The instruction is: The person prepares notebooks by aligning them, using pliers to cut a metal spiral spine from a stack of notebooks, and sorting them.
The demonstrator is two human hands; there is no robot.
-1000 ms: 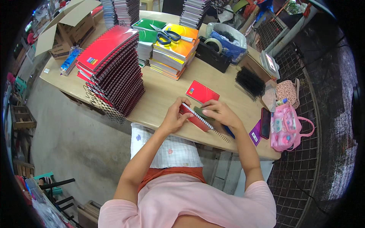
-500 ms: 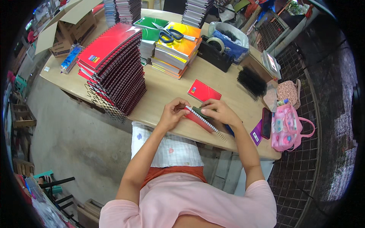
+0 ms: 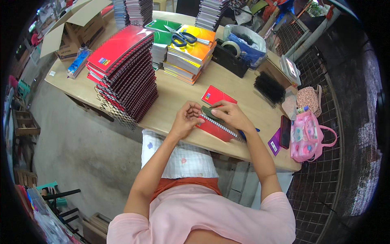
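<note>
Two hands (image 3: 187, 120) mid-dial, one dark green piece (image 3: 214, 113) there, and two small red notebooks (image 3: 213, 129): one central, one between one and two! One pair of scissors (image 3: 181, 35), twelve; one tape dispenser (image 3: 232, 61), one; one open carton (image 3: 84, 33), ten; at three, one phone (image 3: 284, 132), one pink handbag (image 3: 300, 140)!

Looks like smooth, glossy card on the notebook (image 3: 214, 129) and equally on the red stack (image 3: 120, 46). Appears as dull cardboard on the box (image 3: 82, 35), as pale wood with soft shine on the table (image 3: 174, 90). Seems metal and plastic on the scissors (image 3: 179, 34). Shows matt, wrinkled fabric on the cloth (image 3: 178, 157), matt concrete on the floor (image 3: 89, 150).
</note>
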